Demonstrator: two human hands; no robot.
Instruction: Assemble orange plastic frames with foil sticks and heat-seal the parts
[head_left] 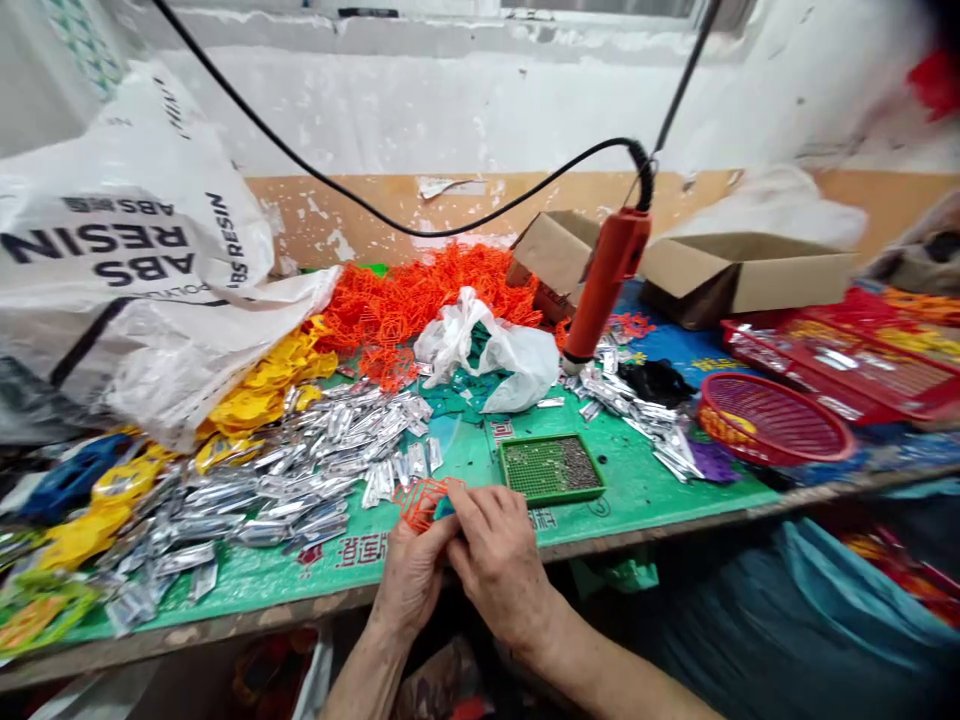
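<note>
Both hands meet at the front edge of the green-covered table (622,520). My left hand (409,570) is closed on an orange plastic lattice piece (424,502), which sticks out beyond the fingers. My right hand (499,560) presses against it with fingers bent together, at a small teal piece (444,508) between the two hands. The fingers hide most of the teal piece. Just to the right of the hands lies a green tray (532,470) with small metal parts heaped in its right side. Silver metal pieces (300,490) are piled to the left.
An orange electric screwdriver (607,285) hangs on a black cable above the table. Behind are an orange plastic heap (450,280) and a white bag (525,360). Yellow parts (262,385) lie left; a red basket (772,420) and open cardboard box (787,280) stand right.
</note>
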